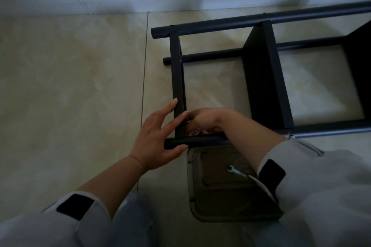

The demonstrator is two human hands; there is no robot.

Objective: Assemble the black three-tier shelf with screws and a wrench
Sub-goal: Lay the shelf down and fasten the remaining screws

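From the head view I lose the black shelf past the frame's 3 o'clock edge, and my right hand curls down behind the near pole — fingertips hidden, so I cannot tell what it holds. My left hand is spread wide, thumb under the pole's end, fingers resting along the end panel. The wrench lies in a tray at 6 o'clock, partly covered by my right sleeve.

Home interior: tiled floor, baseboard.
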